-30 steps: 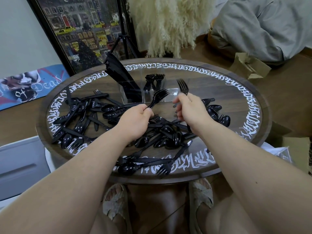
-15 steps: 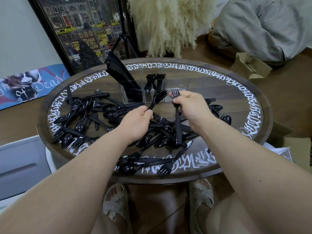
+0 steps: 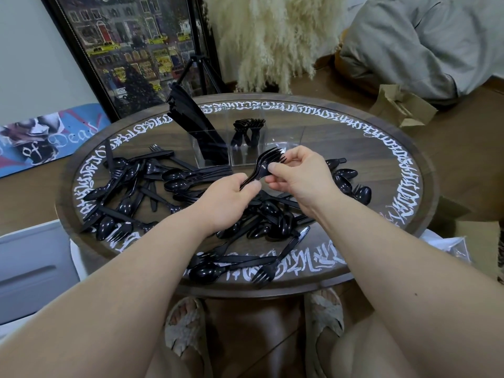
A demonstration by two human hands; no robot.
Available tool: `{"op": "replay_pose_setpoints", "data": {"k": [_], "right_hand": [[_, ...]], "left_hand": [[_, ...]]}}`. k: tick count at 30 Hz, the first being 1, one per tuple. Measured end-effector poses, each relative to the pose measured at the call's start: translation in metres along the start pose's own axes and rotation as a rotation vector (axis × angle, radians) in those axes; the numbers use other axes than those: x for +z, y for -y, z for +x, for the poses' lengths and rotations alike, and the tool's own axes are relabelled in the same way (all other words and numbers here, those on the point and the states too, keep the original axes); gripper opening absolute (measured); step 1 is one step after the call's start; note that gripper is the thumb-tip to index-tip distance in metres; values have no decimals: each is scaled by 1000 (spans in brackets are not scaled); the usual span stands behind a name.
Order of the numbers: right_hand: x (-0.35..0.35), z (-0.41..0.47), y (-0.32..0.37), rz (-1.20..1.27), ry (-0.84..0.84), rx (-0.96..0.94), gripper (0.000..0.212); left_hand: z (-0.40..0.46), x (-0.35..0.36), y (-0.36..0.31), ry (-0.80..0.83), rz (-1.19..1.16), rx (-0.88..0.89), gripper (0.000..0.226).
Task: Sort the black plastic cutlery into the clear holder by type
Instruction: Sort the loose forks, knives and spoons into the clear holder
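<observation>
At frame centre I have a small bundle of black plastic forks [image 3: 266, 166] held between both hands. My left hand [image 3: 226, 203] has its fingers curled round the handle ends, and my right hand [image 3: 300, 174] pinches the necks just below the tines with thumb and fingertips. The tines point up and to the right, toward the clear holder [image 3: 246, 144] standing just above the hands on the round tabletop [image 3: 392, 170].

The holder's left compartment carries a tall leaning stack of knives [image 3: 191, 124]; the next one over has forks in it [image 3: 249, 129], tines up. The compartment to the right of that looks clear, though the acrylic makes it hard to read.

I judge the step in hand to be squaring up this bundle before it goes into the fork compartment. To do it well I would align the handles flush in the left hand, keep the right-hand pinch light so the tines nest, then lower the handles first, straight down, beside the forks already standing there.

Plenty of loose spoons and forks [image 3: 131, 186] are spread across the left and lower tabletop, so the sort seems far from finished.
</observation>
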State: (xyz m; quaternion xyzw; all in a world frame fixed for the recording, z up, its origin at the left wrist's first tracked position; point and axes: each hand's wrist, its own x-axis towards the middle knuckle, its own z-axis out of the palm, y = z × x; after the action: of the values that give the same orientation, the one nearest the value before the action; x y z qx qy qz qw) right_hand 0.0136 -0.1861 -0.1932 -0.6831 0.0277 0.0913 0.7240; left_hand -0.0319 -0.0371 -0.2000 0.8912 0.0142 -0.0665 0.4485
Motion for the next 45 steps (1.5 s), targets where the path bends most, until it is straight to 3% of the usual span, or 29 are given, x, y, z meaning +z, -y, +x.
{"op": "replay_pose_setpoints", "data": {"k": [3,6,10,17,19,24,27,31,35,39,42,45], "right_hand": [[-3,1,-3,-408,-101,-185,30],[-4,-1,-4,-658,-3,-339,39],[-2,-2,-6,-797,33,-383,26],[1,-1,-6,-926,62,-380,35],[1,1,-4,-812,37,-329,36],[-2,-2,5,-215,22,-145,25],[-1,-11,14,-86,35,-149,22],[-7,-23,33,-201,-21,-333,31],[-13,-20,63,-466,-222,-657,27],[0,5,82,-763,-383,-1015,26],[15,30,83,-921,-351,-1190,25],[32,51,73,-1066,-289,-1232,24]], "left_hand": [[1,-3,3,26,62,19,33],[0,-4,6,49,97,28,34],[0,-5,12,4,264,-20,41],[-2,-10,4,-88,465,-62,36],[-3,-12,3,-128,449,-37,31],[-9,-16,-2,-221,372,83,28],[-10,-16,-6,-244,330,136,28],[-10,-24,-11,-396,325,180,40],[-1,-43,-13,-504,403,126,45],[12,-50,-4,-420,613,130,47],[20,-56,-2,-355,726,126,50],[27,-59,-1,-306,804,145,54]]}}
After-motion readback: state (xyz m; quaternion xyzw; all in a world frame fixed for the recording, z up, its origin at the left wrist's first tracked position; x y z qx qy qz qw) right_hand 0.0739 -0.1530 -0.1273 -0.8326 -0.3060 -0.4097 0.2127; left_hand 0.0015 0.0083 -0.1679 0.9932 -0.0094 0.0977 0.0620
